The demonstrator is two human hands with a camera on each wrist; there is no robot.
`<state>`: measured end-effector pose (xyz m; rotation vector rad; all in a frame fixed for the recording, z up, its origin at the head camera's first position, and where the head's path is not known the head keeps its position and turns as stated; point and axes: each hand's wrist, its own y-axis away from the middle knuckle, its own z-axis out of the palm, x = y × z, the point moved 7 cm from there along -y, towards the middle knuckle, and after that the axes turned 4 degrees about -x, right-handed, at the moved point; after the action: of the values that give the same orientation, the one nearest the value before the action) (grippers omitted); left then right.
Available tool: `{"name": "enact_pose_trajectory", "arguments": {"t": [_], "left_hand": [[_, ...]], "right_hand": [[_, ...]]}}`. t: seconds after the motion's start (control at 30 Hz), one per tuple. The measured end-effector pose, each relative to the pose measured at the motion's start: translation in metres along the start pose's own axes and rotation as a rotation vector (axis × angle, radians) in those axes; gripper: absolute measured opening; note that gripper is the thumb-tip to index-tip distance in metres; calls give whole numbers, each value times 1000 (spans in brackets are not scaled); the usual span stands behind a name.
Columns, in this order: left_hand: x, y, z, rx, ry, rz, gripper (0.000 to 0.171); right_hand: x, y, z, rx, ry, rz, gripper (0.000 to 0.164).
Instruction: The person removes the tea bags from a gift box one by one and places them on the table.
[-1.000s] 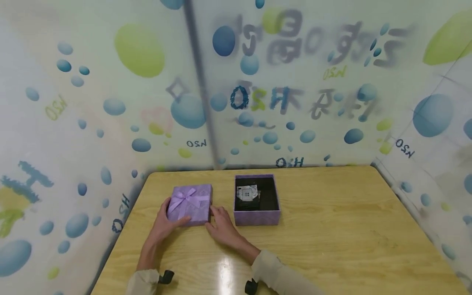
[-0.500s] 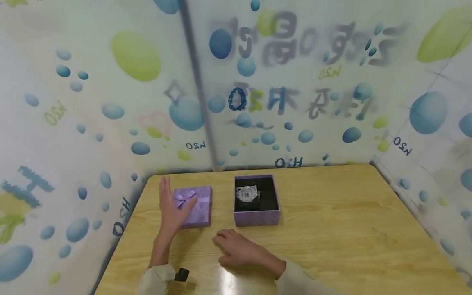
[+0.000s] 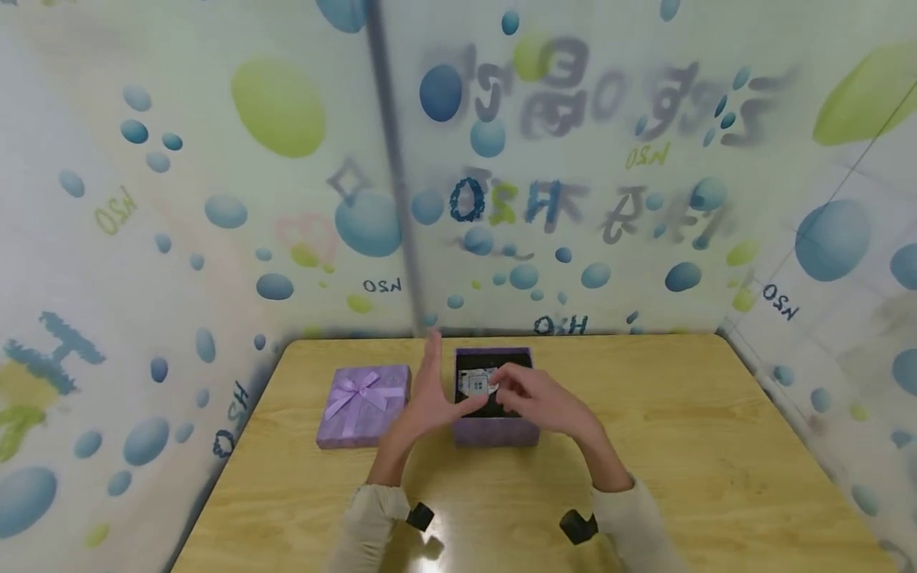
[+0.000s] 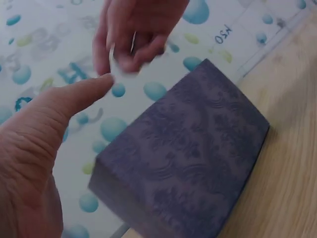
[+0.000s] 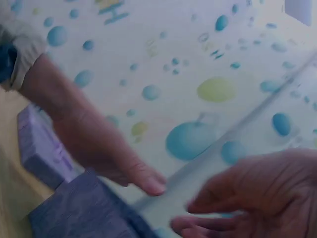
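Observation:
A purple patterned box (image 3: pixel 496 432) stands uncovered on the table, its dark inside holding a small printed packet (image 3: pixel 470 383) at the left. My left hand (image 3: pixel 427 402) is raised at the box's left side, fingers straight and thumb stretched toward the packet. From the right, my right hand (image 3: pixel 548 402) hovers over the box with loosely bent fingers. In the left wrist view both hands are above the box (image 4: pixel 183 144), and nothing shows between the right hand's fingers. The right wrist view has its thumb and fingers apart. Left of the box lies the purple lid (image 3: pixel 358 430) with a ribbon bow.
The wooden table (image 3: pixel 680 446) runs back to a wall (image 3: pixel 609 159) printed with blue and green bubbles. Similar side walls close in at left and right. A black device (image 3: pixel 419 516) sits at the left wrist, another (image 3: pixel 579 526) at the right.
Both hands have left the lid. The left hand has moved right to the box's left edge. The right hand has gone up and right to over the box. The lid stays on the table.

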<state>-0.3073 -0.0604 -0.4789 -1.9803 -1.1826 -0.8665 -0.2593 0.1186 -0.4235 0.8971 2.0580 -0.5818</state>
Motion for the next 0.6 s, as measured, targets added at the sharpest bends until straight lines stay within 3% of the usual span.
{"name": "enact_pose_trajectory", "arguments": {"t": [0.07,0.13,0.27,0.37,0.53,0.6], "left_hand": [[2,-5,12,-59,-56,16,137],[1,-4,23,-110,-117,15,140],[-8,5,38,-162,-217,-19,144],[-10,9,41,-153,-237,-35,145],[-6,2,40,-137,-236,-22,146],[-4,-2,37,-139,-235,-20,147]], "right_hand": [[21,-11,-8,150,15,92,26],[40,-21,-3,212,56,184,31],[65,-36,18,197,178,319,45],[75,-43,25,225,255,396,46],[87,-48,25,272,320,512,44],[86,-50,23,274,313,515,44]]}}
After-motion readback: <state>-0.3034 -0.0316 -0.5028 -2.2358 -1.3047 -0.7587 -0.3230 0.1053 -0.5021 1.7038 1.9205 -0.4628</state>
